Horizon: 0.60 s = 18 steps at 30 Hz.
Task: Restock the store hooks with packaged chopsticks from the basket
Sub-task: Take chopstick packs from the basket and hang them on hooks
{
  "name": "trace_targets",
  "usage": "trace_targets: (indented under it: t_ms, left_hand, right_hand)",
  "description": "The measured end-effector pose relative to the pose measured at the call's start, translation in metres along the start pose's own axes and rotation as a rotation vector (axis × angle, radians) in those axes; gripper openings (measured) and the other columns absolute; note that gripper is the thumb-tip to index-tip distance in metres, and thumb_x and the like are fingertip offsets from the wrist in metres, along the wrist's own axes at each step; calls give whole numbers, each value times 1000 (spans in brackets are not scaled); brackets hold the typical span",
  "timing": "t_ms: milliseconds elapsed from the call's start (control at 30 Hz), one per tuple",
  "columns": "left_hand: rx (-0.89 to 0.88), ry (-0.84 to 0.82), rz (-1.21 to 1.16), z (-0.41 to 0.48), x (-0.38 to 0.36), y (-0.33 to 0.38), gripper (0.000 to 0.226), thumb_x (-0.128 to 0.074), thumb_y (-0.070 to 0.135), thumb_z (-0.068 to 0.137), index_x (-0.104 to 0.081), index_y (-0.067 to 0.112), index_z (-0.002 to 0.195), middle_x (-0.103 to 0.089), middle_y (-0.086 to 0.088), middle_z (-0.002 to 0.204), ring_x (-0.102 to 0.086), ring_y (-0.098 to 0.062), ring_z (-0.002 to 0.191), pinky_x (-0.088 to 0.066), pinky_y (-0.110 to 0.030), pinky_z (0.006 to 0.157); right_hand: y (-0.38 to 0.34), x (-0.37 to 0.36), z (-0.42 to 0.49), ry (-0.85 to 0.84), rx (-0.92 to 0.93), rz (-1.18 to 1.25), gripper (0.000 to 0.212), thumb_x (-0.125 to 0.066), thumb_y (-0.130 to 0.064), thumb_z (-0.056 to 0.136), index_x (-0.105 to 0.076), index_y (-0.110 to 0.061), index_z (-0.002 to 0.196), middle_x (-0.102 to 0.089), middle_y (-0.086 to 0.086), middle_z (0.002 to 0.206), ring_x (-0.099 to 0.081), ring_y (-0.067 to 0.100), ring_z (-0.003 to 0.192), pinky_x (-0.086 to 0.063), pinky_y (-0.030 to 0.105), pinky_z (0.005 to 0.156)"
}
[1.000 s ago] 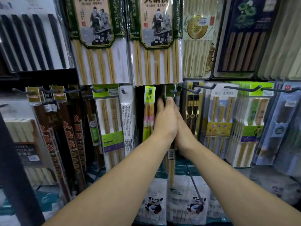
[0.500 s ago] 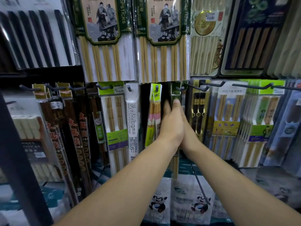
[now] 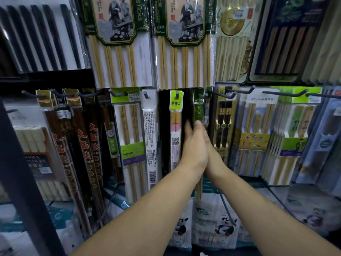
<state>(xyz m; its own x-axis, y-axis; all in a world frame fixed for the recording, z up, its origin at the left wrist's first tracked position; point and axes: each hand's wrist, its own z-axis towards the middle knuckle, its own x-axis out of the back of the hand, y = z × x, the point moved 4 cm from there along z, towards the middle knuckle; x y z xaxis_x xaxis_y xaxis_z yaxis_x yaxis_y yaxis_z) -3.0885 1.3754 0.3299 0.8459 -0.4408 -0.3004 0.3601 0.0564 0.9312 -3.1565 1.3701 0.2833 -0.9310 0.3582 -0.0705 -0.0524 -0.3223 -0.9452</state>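
Nearest the camera it's just two bare forearms reaching up over some panda-print bags [image 3: 215,226] low on the display. The left hand [image 3: 193,146] and right hand [image 3: 212,157] are pressed together almost palm to palm, with a skinny green chopstick pack [image 3: 198,109] sandwiched between them. Its lower end pokes out under the wrists and its green header sticks up past the fingertips. The left's fingers are straight and flat against the pack with the thumb on top. The right is mostly hidden behind it, so I can't tell how its fingers lie. The header sits right at the hook [image 3: 203,96], squeezed between a lime-tagged pack [image 3: 176,102] and a black-tipped pack [image 3: 224,117]. Looks to me like the hanging step: either threading the hole onto the hook or settling it. I can't make out whether the hole is actually on. Next move probably needs a gentle push back along the hook, then letting go without dragging the neighbours. The basket isn't in view. Behind and above hang the big packs [image 3: 181,43] in the upper row.
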Motion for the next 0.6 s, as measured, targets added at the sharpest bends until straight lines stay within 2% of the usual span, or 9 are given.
trace_targets:
  t_ms: [67, 100, 233, 267, 333, 433, 500, 533, 600]
  left_hand:
    - [11, -28, 24, -1, 4, -5, 56, -38, 42, 110, -22, 29, 162, -35, 5, 163, -35, -2, 137, -26, -22, 108]
    - [28, -60, 73, -6, 6, -4, 59, -38, 45, 109, -19, 31, 163, -32, 6, 165, -32, -6, 144, -25, -27, 112]
    - [126, -158, 233, -30, 22, -10, 70, -37, 54, 107, 0, 33, 163, -18, 7, 170, -20, -15, 155, -19, -34, 119]
    - [151, -184, 294, -42, 27, -13, 73, -38, 55, 106, 3, 33, 163, -15, 6, 171, -18, -16, 155, -18, -36, 121]
    - [206, -235, 366, -65, 41, -24, 77, -44, 54, 105, 2, 34, 163, -14, 7, 170, -16, -16, 156, -17, -38, 123]
    - [179, -347, 404, -101, 67, -41, 65, -50, 40, 106, -19, 31, 162, -31, 18, 159, -29, -4, 148, -25, -21, 113]
    - [169, -351, 466, -117, 91, -53, 38, -53, 33, 106, -46, 40, 143, -49, 22, 142, -49, 2, 130, -37, -12, 99]
    - [177, -329, 508, -123, 105, -59, 24, -54, 32, 105, -55, 45, 125, -60, 18, 133, -59, 1, 119, -45, -13, 94]
    - [202, -262, 593, -133, 136, -75, 14, -55, 31, 105, -59, 43, 104, -71, 6, 111, -69, -10, 102, -55, -31, 93]
  right_hand:
    - [-4, 0, -10, -7, -10, -105, 89, -33, -80, 84, -18, -37, 161, -28, -19, 160, -39, -24, 123, -36, 4, 95]
    - [-7, 1, -18, 9, -10, -156, 89, -31, -83, 82, -18, -41, 160, -28, -20, 159, -38, -26, 122, -34, 6, 97]
    - [-3, 19, -51, 111, -44, -239, 84, -27, -84, 85, -24, -42, 158, -30, -14, 163, -33, 4, 145, -30, 37, 119]
    - [1, 23, -62, 142, -59, -249, 84, -28, -85, 86, -30, -39, 156, -35, -11, 161, -35, 10, 145, -30, 44, 121]
    - [9, 31, -86, 210, -79, -263, 70, -32, -77, 89, -47, -36, 144, -48, -10, 150, -45, 12, 139, -34, 47, 118]
    - [23, 37, -122, 284, -94, -309, 34, -40, -52, 102, -65, -33, 113, -68, -17, 115, -62, 1, 111, -48, 40, 103]
    - [39, 37, -145, 304, -138, -366, 26, -45, -36, 107, -68, -29, 96, -71, -16, 95, -66, 0, 91, -53, 38, 87]
    - [49, 35, -156, 297, -171, -398, 27, -47, -32, 106, -69, -26, 92, -71, -13, 91, -67, 4, 86, -54, 40, 81]
    - [75, 26, -179, 247, -248, -440, 26, -51, -26, 105, -68, -19, 88, -71, 1, 87, -68, 19, 82, -55, 46, 78]
